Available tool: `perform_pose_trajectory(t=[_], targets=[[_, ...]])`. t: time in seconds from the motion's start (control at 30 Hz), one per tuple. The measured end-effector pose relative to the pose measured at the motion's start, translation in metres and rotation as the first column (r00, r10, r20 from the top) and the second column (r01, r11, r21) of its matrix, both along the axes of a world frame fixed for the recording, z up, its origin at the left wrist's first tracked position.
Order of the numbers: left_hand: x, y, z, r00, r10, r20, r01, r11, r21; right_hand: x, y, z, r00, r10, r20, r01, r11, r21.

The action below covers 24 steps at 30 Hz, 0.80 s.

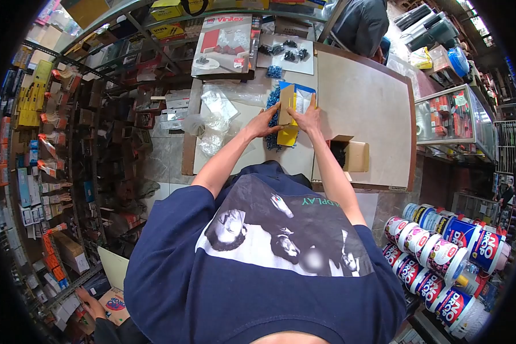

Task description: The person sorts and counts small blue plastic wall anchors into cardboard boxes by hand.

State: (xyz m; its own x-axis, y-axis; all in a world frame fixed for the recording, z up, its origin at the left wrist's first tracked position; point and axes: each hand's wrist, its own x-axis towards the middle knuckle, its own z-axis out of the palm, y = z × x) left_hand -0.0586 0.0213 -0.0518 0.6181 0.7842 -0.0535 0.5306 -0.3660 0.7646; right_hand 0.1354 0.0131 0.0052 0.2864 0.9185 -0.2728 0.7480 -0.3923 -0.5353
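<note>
A small blue and yellow cardboard box [288,136] with its brown inner flap raised sits on the table in front of me. My left hand [262,122] closes on the box's left side, fingers against the brown flap. From the right, my right hand [307,118] grips the box, its thumb over the flap and its fingers on the far side. Small blue pieces [273,101] lie in a strip beside and partly behind the box, too small to name. Whatever is inside the box is hidden from me.
Clear plastic bags [217,114] lie left on the table [364,97]. An opened brown carton [358,156] stands at right. A Vinilex catalogue [222,46] and a white sheet with black parts [285,53] are at the back. Paint tubs [454,305] stack at right; another person's hand [92,304] shows lower left.
</note>
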Motion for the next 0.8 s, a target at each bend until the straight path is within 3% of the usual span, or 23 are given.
perform_pose_trajectory(t=[0.8], targets=[[0.002, 0.003, 0.003, 0.999, -0.002, -0.033, 0.002, 1.000, 0.010, 0.001, 0.001, 0.003, 0.999, -0.023, -0.037, 0.023, 0.999, 0.022]])
